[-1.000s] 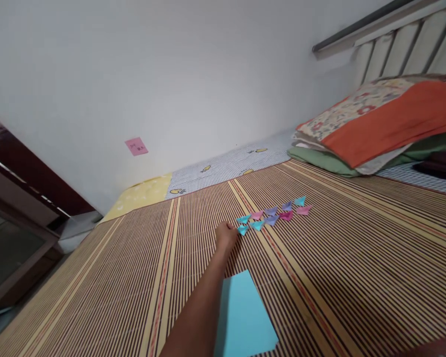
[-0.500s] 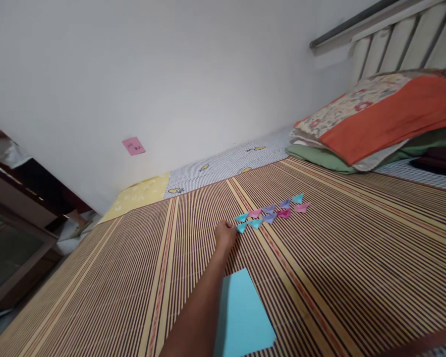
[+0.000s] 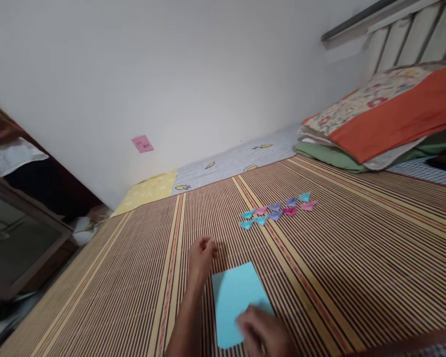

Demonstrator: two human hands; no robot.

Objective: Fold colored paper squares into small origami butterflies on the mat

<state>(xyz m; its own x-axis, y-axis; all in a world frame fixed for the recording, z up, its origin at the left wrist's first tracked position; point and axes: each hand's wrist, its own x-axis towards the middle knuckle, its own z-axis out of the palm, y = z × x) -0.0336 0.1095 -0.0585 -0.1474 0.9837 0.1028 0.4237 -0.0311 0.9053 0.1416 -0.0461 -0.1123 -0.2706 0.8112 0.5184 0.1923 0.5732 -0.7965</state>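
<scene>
My left hand is above the striped mat, just past the far left corner of a light blue sheet of paper. Its fingers are curled in, and nothing shows in them. Over the near right part of the sheet is my right hand, smeared by motion, so its fingers are hard to read. Farther off, small folded paper boats stand in two rows. The left end has a turquoise paper boat; a magenta paper boat and a pink paper boat are toward the right.
The striped mat covers the bed up to a white wall, where a pink note is stuck. An orange and floral pillow lies on folded cloth at the right. A person in a white top is at the far left.
My left hand has drawn back from the left end of the paper boats toward me. My right hand has come into view over the blue sheet. A person shows more at the left.
</scene>
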